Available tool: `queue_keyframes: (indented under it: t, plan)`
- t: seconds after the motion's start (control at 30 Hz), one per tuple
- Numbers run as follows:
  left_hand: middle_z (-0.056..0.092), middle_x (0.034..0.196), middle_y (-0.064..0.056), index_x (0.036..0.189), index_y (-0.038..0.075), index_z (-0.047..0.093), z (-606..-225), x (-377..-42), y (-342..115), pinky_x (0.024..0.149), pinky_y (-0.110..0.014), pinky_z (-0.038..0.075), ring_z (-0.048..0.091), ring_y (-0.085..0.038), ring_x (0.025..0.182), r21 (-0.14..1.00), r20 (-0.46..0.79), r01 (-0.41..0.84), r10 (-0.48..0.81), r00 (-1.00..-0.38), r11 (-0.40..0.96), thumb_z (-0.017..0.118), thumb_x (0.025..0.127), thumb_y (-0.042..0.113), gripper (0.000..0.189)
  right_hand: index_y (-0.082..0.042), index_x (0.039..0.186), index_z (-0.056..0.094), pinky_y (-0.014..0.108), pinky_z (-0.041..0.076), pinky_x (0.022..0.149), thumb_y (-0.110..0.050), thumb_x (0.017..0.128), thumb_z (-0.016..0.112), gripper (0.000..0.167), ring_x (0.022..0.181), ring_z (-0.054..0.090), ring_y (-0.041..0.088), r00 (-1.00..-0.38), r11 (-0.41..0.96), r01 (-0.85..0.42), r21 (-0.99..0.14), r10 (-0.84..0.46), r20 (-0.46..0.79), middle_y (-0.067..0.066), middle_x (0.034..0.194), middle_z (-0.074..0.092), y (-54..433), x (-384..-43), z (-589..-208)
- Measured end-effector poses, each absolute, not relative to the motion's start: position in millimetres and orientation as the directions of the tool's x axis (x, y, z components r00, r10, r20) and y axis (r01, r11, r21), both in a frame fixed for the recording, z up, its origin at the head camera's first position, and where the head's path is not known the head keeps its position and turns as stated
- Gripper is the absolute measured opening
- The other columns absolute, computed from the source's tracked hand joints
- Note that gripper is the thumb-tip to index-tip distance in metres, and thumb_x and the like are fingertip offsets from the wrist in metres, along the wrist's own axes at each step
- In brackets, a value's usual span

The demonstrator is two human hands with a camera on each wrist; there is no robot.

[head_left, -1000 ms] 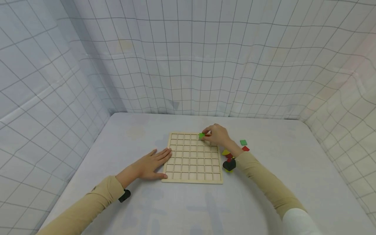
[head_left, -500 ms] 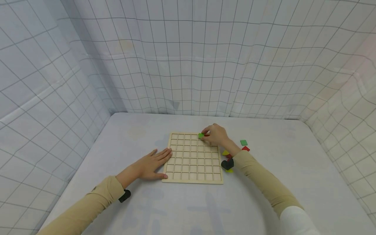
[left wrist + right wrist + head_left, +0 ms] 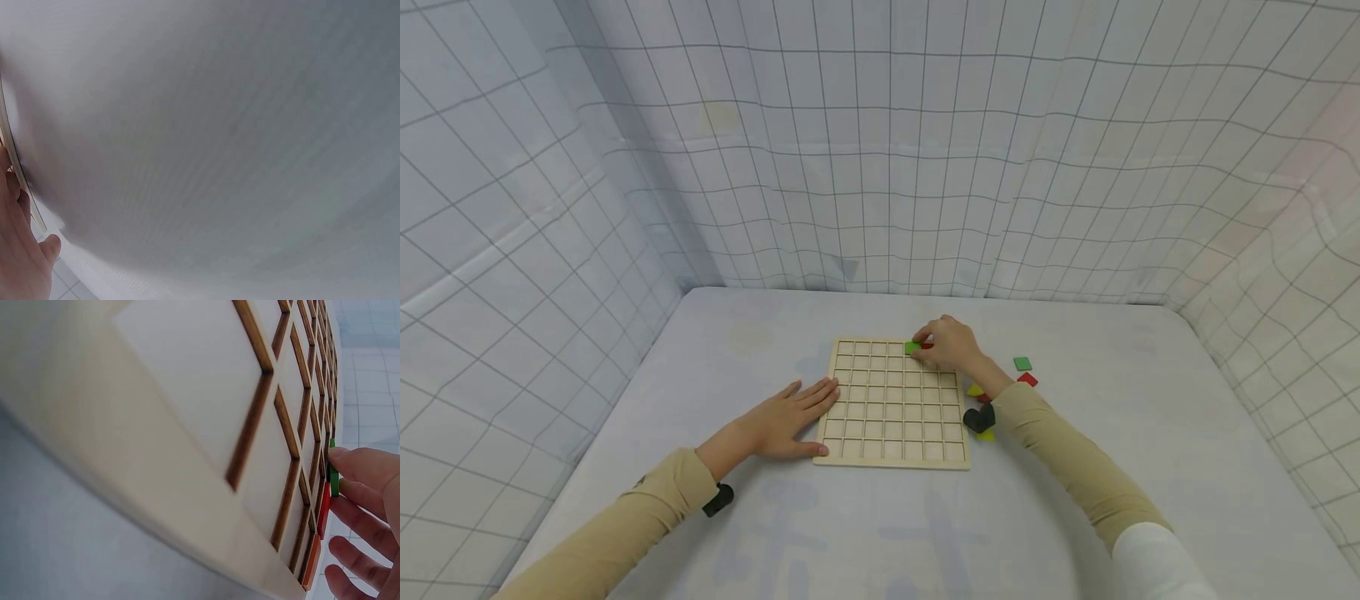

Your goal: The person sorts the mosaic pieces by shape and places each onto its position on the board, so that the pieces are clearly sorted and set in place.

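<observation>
A pale wooden grid board lies on the white table, divided into small square cells. My left hand lies flat at its left edge, fingers straight with the tips on the frame. Over the far row of cells my right hand pinches a green square tile between thumb and fingers. In the right wrist view the green tile stands slightly proud of the board. Just beside it sit a red tile and an orange-red tile along the same edge.
Right of the board lie a darker green tile, a red tile and a few yellow and red pieces, partly hidden under the right wrist. White grid-patterned curtains close off the back and sides.
The green tile in my right hand has shifted slightly left, and it lies flatter over its cell. My left hand has stayed where it was.
</observation>
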State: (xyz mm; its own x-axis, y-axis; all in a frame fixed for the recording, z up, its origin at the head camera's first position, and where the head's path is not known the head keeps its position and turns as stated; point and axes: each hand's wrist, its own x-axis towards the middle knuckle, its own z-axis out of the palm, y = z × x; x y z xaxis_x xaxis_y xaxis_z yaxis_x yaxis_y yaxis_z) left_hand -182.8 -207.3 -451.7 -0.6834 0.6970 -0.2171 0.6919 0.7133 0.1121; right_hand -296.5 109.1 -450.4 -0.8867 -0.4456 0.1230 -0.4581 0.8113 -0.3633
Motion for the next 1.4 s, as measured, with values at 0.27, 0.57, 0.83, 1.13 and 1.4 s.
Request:
queue_keyframes:
  t: [0.27, 0.57, 0.83, 1.13, 1.4]
  plan:
    - [0.012, 0.162, -0.012, 0.154, 0.005, 0.017, -450.6, -183.3, -206.8, 0.117, -0.058, 0.018, 0.014, -0.028, 0.150, 0.110, -0.218, 0.695, 0.699, -0.681, 0.711, 0.046, 0.091, 0.064, 0.091, -0.016, 0.102, 0.077, 0.028, 0.047, 0.061, -0.037, 0.082, 0.076, 0.029, 0.089, 0.057, 0.019, -0.892, 0.810, -0.444, -0.383, -0.438, 0.109, 0.004, 0.101, 0.071, 109.2, -298.1, -451.8]
    - [0.012, 0.162, -0.013, 0.154, 0.005, 0.017, -450.5, -182.3, -207.1, 0.116, -0.058, 0.017, 0.014, -0.029, 0.150, 0.118, -0.224, 0.692, 0.698, -0.680, 0.712, 0.047, 0.092, 0.063, 0.090, -0.015, 0.102, 0.077, 0.032, 0.051, 0.066, -0.036, 0.082, 0.076, 0.029, 0.090, 0.057, 0.021, -0.894, 0.807, -0.440, -0.394, -0.435, 0.109, 0.004, 0.102, 0.072, 110.8, -295.9, -450.6]
    - [0.015, 0.161, -0.015, 0.153, 0.003, 0.020, -448.0, -180.8, -206.9, 0.115, -0.059, 0.019, 0.017, -0.031, 0.149, 0.123, -0.213, 0.700, 0.708, -0.673, 0.703, 0.047, 0.092, 0.061, 0.088, -0.017, 0.103, 0.077, 0.032, 0.051, 0.067, -0.038, 0.082, 0.076, 0.030, 0.091, 0.057, 0.019, -0.906, 0.823, -0.418, -0.385, -0.407, 0.114, 0.000, 0.102, 0.072, 117.0, -297.1, -451.4]
    - [0.015, 0.161, -0.016, 0.153, 0.002, 0.021, -445.9, -180.0, -206.8, 0.115, -0.060, 0.019, 0.017, -0.032, 0.148, 0.138, -0.211, 0.696, 0.708, -0.674, 0.704, 0.048, 0.093, 0.059, 0.088, -0.019, 0.103, 0.076, 0.031, 0.049, 0.065, -0.038, 0.083, 0.075, 0.028, 0.091, 0.056, 0.018, -0.915, 0.824, -0.400, -0.402, -0.381, 0.131, -0.002, 0.099, 0.071, 129.2, -296.3, -450.2]
    - [0.012, 0.162, -0.012, 0.154, 0.005, 0.019, -450.8, -181.7, -207.9, 0.116, -0.059, 0.018, 0.015, -0.029, 0.149, 0.131, -0.222, 0.690, 0.700, -0.679, 0.711, 0.046, 0.092, 0.063, 0.089, -0.017, 0.105, 0.076, 0.034, 0.051, 0.070, -0.034, 0.083, 0.076, 0.028, 0.094, 0.057, 0.020, -0.920, 0.816, -0.391, -0.426, -0.365, 0.144, -0.001, 0.100, 0.071, 144.2, -292.3, -447.3]
